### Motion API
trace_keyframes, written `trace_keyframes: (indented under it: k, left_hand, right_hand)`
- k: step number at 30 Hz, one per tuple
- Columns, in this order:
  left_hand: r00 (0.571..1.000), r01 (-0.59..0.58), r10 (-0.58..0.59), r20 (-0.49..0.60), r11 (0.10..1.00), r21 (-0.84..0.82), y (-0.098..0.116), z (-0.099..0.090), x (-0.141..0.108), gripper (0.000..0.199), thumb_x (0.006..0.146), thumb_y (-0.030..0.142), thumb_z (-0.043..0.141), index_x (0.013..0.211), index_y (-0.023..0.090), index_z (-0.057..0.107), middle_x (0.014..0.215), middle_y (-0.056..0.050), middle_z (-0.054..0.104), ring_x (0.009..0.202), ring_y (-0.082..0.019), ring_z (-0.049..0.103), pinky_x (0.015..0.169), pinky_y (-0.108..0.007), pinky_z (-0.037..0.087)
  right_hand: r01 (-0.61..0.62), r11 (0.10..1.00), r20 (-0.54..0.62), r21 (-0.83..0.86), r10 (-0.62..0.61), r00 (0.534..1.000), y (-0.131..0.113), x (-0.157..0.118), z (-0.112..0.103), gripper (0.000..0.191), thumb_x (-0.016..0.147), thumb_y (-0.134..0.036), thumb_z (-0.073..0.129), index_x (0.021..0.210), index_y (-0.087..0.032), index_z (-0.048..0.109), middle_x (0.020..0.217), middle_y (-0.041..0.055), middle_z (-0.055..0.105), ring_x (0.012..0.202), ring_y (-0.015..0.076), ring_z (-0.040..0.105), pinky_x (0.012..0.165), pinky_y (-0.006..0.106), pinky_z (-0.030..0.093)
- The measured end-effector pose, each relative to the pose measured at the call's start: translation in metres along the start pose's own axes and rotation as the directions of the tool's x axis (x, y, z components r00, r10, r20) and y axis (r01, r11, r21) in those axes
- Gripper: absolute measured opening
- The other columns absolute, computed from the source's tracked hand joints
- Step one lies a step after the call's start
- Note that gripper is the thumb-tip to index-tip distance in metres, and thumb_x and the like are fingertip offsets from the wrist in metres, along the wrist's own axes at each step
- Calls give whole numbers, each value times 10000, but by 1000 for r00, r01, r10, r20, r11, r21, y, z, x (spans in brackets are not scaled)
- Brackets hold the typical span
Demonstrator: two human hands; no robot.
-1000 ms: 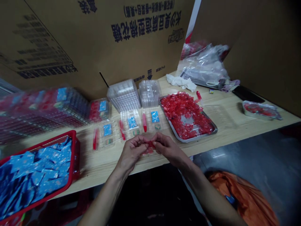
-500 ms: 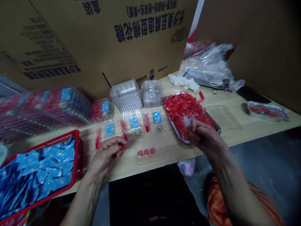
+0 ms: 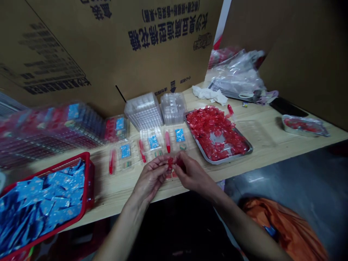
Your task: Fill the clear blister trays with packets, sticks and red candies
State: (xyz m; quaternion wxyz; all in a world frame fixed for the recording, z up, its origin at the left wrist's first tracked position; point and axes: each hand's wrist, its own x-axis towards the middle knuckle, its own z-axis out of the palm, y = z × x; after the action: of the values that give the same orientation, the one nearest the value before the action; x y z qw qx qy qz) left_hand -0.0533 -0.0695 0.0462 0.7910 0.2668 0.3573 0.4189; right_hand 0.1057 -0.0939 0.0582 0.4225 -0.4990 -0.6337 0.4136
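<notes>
Red packet (image 3: 170, 163) pinched between the fingertips of both the left hand (image 3: 150, 177) and right hand (image 3: 193, 174). Hands close together, fingers curled, packet held just above a clear plastic tray (image 3: 171, 175) with more red pieces at its edge, on the wooden table (image 3: 122, 197). Just right of the hands: steel tray (image 3: 246, 149) heaped with loose red packets (image 3: 214, 128). Directly behind: clear blister trays (image 3: 149, 143) with blue sachets (image 3: 153, 142) and red plastic sticks (image 3: 168, 141). Far left: red basket (image 3: 88, 177) full of blue packets (image 3: 51, 197).
</notes>
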Motion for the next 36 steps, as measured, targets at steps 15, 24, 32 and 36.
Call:
trace_keyframes:
  k: [15,24,32,36]
  left_hand:
    - [968,-193,232,-101,936,295,-10,1,0,268,695,301,837,892,145,745,838,-40,754,724,-123,676,702,-208,517]
    - [993,-87,98,-70,985,150,-10,6,3,441,614,252,904,1019,166,751,942,-58,764,834,-137,692,795,-228,529]
    - [996,-31,53,-76,964,266,-8,2,5,375,625,314,903,938,143,787,866,-53,762,754,-104,654,719,-184,479]
    - [999,27,-22,-29,984,177,-9,7,6,407,633,306,900,991,156,778,921,-70,766,827,-135,680,798,-222,488]
  right_hand:
    - [29,958,-77,-287,-53,996,9,2,0,45,861,-177,497,864,-221,491,714,-5,573,615,152,519,601,275,330]
    - [73,946,-51,-315,-93,994,20,2,-16,105,922,-193,435,935,-205,539,810,43,640,731,186,604,656,287,395]
    - [-5,905,-120,-426,-51,991,31,-23,-37,172,912,-152,455,992,-177,605,785,34,600,679,168,564,645,285,417]
    - [97,868,-78,-487,-154,985,13,-28,-25,229,912,-125,487,1120,-176,568,993,86,590,857,200,586,765,321,461]
